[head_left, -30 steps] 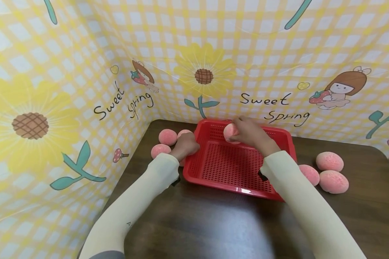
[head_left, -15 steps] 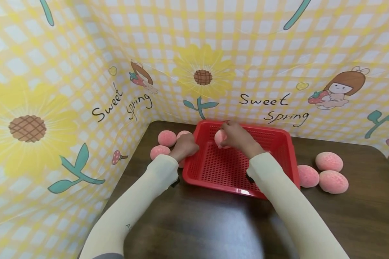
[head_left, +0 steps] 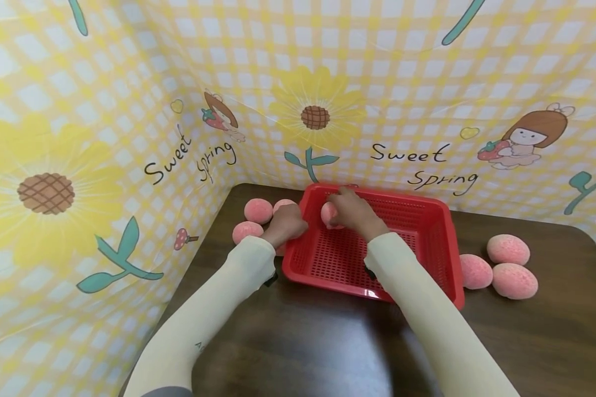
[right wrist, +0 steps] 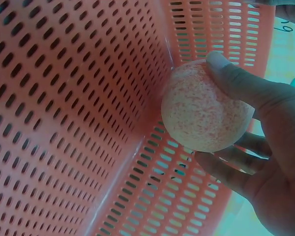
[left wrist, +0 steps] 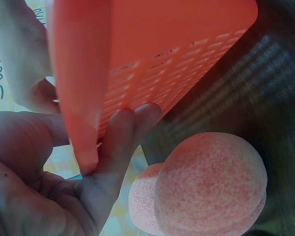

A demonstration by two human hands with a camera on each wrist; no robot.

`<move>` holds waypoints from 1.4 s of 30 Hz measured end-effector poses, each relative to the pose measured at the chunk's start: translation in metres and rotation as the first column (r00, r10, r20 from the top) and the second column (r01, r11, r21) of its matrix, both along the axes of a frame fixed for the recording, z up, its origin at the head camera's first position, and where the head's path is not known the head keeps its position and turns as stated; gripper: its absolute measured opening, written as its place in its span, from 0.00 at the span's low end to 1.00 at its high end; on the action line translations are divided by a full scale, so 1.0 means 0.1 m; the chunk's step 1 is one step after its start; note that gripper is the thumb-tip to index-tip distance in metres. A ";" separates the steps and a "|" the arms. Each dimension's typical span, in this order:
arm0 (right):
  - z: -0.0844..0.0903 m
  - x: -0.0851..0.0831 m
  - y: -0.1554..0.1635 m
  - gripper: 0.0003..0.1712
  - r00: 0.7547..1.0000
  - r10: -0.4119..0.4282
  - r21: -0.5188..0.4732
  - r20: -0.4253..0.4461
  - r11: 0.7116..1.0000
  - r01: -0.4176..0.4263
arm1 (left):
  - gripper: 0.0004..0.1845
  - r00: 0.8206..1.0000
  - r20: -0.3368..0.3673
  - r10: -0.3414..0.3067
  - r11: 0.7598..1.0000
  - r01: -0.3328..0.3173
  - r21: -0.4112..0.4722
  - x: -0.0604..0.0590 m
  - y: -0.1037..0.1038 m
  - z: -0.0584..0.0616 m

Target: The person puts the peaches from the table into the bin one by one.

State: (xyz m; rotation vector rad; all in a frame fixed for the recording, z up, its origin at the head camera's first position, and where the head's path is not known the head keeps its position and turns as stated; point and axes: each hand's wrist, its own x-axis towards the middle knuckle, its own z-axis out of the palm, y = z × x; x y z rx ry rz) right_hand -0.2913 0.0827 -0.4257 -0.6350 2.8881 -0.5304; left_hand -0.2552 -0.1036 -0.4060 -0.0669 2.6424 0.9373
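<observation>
A red plastic basket (head_left: 323, 280) with slotted walls stands on the dark wooden table. My left hand (head_left: 285, 225) grips its left rim; in the left wrist view the thumb is on one side of the basket wall (left wrist: 162, 29) and the fingers on the other. Inside the basket, near the back left corner, my right hand (head_left: 355, 212) holds a pink peach (head_left: 329, 215). The right wrist view shows thumb and fingers around that peach (right wrist: 204, 108), close above the basket's floor; whether it touches is unclear. No other peach shows in the basket.
Left of the basket lie several peaches (head_left: 258, 210), partly hidden by the left hand. Three more peaches (head_left: 514, 280) lie right of it, one close against its wall. A yellow checked cloth (head_left: 407, 99) hangs behind and at the left. Bare table (head_left: 298, 336) shows in front.
My right hand has moved left and slightly lower inside the basket with the peach. The left hand stays on the rim.
</observation>
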 end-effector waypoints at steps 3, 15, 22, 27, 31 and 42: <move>-0.01 -0.02 -0.07 0.27 1.000 0.006 0.000 -0.007 1.000 -0.006 | 0.07 1.000 0.013 0.022 0.999 -0.022 0.029 0.00 0.00 0.01; -0.14 -0.02 -0.20 0.25 0.999 -0.032 0.050 0.035 0.998 0.030 | 0.07 0.999 0.044 0.021 0.998 -0.024 0.060 0.02 0.00 0.03; -0.18 0.00 -0.19 0.27 0.999 -0.030 0.042 0.034 0.999 0.028 | 0.05 1.000 -0.013 -0.009 1.000 0.009 0.008 0.02 -0.01 -0.02; -0.17 0.01 -0.19 0.29 0.999 -0.039 0.070 0.012 0.997 0.038 | 0.06 1.000 0.001 0.001 1.000 -0.001 0.031 0.01 -0.01 -0.02; -0.16 0.01 -0.19 0.32 0.999 -0.034 0.105 -0.010 0.994 0.035 | 0.05 1.000 0.007 -0.009 1.000 0.009 0.011 0.01 -0.02 -0.02; -0.16 0.00 -0.15 0.32 1.000 -0.007 0.107 -0.023 0.994 0.010 | 0.06 1.000 0.009 -0.006 1.000 0.006 0.017 0.01 -0.02 -0.01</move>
